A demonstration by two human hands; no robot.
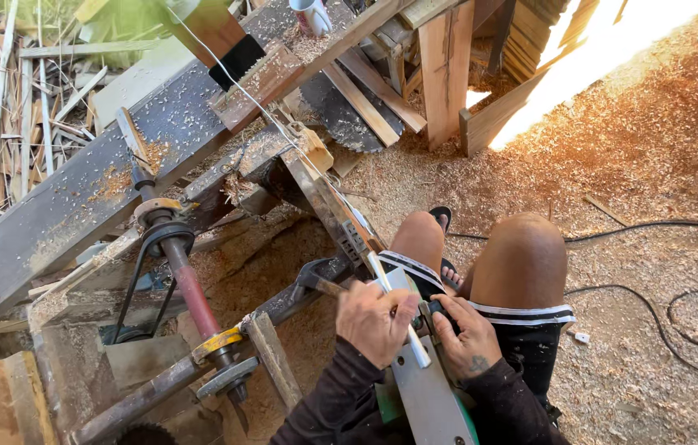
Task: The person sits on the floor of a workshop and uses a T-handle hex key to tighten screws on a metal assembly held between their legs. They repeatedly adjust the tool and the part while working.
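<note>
Blade (pixel 369 255), a long thin metal strip, is lying across the person's lap, and its long axis is running from the hands up and left toward the sawdust-covered desk (pixel 77 198). Left hand (pixel 375 317) is closing its fingers around the blade's near end. Right hand (pixel 468 334) is pressing beside it on a grey plate (pixel 427 395), fingers curled around a small dark part.

White mug (pixel 310 14), cables (pixel 654 309), perhaps sawdust (pixel 654 148).
</note>
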